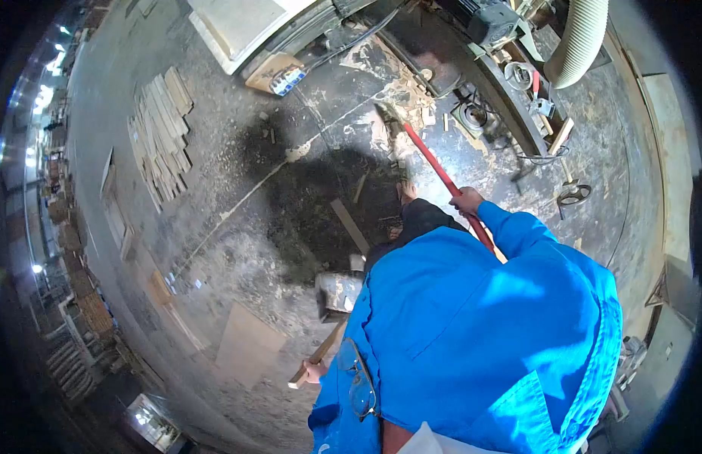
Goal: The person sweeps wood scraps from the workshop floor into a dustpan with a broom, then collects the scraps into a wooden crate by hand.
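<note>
I look down over my blue work shirt (479, 333) at a dusty workshop floor. My right hand (466, 200) grips a long red handle (438, 170) that slants up and to the left, into a pile of wood scraps (411, 94). Low on the left, my left hand (315, 371) is closed around a wooden handle (326, 349) that leads to a grey metal scoop (337, 291) held just above the floor. One foot (406, 189) shows beside the red handle. Glasses (358, 382) hang from the shirt front.
A stack of wooden slats (162, 136) lies on the floor at the left. A machine base with cables and a ribbed white hose (585, 38) fills the top right. A loose plank (351, 225) and a flat board (249, 344) lie nearby, and shelving (71, 303) lines the far left.
</note>
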Available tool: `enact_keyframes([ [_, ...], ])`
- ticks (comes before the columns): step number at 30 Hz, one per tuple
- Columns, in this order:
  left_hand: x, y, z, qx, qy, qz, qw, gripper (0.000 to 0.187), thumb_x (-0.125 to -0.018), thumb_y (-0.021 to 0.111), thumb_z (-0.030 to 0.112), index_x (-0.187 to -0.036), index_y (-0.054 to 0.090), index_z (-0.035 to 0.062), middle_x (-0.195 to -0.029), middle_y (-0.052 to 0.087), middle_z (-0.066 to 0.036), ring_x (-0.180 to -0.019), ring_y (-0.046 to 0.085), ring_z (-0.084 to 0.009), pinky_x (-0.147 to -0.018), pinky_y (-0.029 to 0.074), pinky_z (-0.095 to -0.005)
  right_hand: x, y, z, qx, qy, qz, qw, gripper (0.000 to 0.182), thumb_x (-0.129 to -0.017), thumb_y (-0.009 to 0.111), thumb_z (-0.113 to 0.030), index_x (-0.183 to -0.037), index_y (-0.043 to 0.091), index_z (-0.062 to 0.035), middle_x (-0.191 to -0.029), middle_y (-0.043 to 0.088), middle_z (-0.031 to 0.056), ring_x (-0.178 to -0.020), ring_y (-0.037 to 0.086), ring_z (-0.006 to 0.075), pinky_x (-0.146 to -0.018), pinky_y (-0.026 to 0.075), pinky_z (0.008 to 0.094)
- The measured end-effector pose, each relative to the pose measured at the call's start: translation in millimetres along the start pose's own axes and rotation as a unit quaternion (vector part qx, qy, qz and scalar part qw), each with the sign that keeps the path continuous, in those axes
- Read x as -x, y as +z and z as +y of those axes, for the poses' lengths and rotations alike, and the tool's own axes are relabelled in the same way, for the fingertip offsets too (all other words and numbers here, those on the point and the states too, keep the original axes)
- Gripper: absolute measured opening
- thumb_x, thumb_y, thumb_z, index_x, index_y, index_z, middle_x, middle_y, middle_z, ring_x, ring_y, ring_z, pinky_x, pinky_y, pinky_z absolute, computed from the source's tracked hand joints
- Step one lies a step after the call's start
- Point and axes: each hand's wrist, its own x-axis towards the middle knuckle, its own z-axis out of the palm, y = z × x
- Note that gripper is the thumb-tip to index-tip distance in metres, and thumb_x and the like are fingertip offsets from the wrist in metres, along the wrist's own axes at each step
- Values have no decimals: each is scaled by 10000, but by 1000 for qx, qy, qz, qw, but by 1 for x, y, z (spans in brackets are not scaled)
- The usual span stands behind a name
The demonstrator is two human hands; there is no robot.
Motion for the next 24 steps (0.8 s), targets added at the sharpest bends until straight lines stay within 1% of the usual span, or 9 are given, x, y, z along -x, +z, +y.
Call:
enact_keyframes([
  [3,-9,35,27,31,52,-16,998,410,-918,750,205,-1250,617,5,-1207,651,-194,-1089,655,-339,-863,619,-499,-24,3,-30,-134,-4,-47,990,219,-900,702,-193,-978,666,7,-715,639,77,-479,563,172,-436,482,341],
  [5,-10,62,54,51,80,-38,995,424,-912,758,210,-1249,617,-4,-1207,652,-197,-1090,655,-343,-860,622,-497,-25,-2,-64,-154,-3,-61,986,290,-919,692,-209,-1099,641,13,-807,665,87,-542,588,159,-470,500,324],
  [7,-8,92,90,60,104,-76,990,466,-896,779,220,-1255,614,-25,-1211,652,-199,-1102,650,-352,-858,625,-489,-14,-10,-94,-314,-51,-109,942,381,-954,670,-240,-1242,575,-9,-902,670,99,-622,608,151,-500,511,313],
  [8,-7,109,108,55,88,-65,993,477,-889,791,218,-1249,610,-37,-1208,658,-193,-1099,650,-350,-861,608,-488,-10,-11,-105,-299,-54,-126,944,447,-990,640,-289,-1342,512,-44,-961,661,107,-677,615,153,-518,518,312],
  [11,-18,164,147,73,134,-94,984,484,-890,793,222,-1254,600,-32,-1201,660,-193,-1084,653,-349,-857,596,-491,-39,3,-106,-254,10,-98,962,435,-1009,623,-327,-1344,523,-69,-940,653,100,-633,598,160,-510,516,317],
  [12,-33,184,159,68,128,-125,982,489,-886,797,223,-1242,588,-41,-1181,657,-188,-1055,654,-339,-851,595,-500,-56,11,-103,-217,-4,-69,974,505,-990,658,-451,-1284,575,-49,-880,652,96,-603,599,161,-531,531,320],
  [16,-67,288,207,52,134,-145,979,481,-882,799,233,-1222,570,-17,-1138,647,-165,-1021,651,-325,-806,603,-490,-103,59,-135,-30,-65,66,995,524,-923,736,-468,-1144,641,-2,-773,672,131,-639,677,205,-559,546,363],
  [20,-141,393,275,-19,147,-194,970,476,-886,791,261,-1238,571,27,-1168,635,-159,-1018,648,-307,-753,616,-442,-150,133,-186,12,-65,115,991,503,-866,779,-358,-1213,663,-13,-866,729,168,-672,712,239,-632,564,391],
  [24,-194,524,316,-91,134,-239,957,478,-895,778,298,-1258,574,63,-1212,622,-153,-1023,647,-286,-706,618,-396,-166,223,-265,-297,-56,42,952,505,-844,773,-379,-1190,688,-21,-926,754,159,-736,708,264,-719,566,427],
])
